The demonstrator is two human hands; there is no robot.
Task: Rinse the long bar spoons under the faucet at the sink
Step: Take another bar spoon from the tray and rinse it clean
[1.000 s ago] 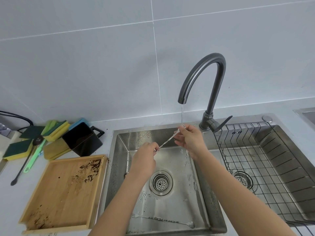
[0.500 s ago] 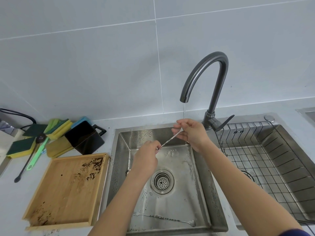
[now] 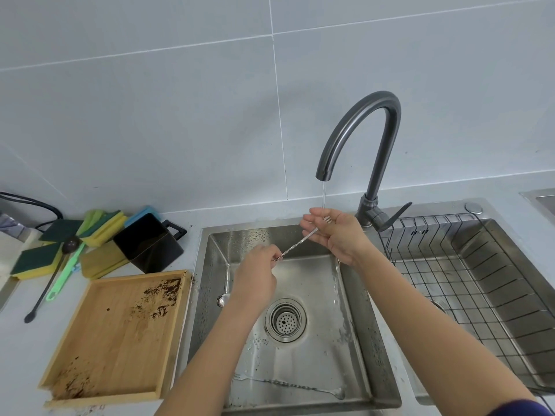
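Note:
A twisted metal bar spoon (image 3: 297, 244) slants over the left sink basin (image 3: 315, 283). My left hand (image 3: 258, 279) pinches its lower end. Its forked upper end lies in the upturned palm of my right hand (image 3: 336, 234), whose fingers curl loosely round it, right under the thin stream from the dark faucet (image 3: 360, 139). A second bar spoon (image 3: 288, 385) lies flat along the basin's front wall. A third spoon (image 3: 225, 291) leans in the left corner, bowl down.
A round drain strainer (image 3: 286, 320) sits mid-basin. A wire rack (image 3: 468, 283) fills the right basin. On the counter to the left are a wooden tray (image 3: 117, 334) with coffee grounds, a black container (image 3: 148, 243), sponges (image 3: 39, 259) and a long black scoop (image 3: 51, 280).
My right hand has turned palm up and opened its fingers round the spoon's forked end, rising slightly under the stream. My left hand keeps its pinch on the lower end.

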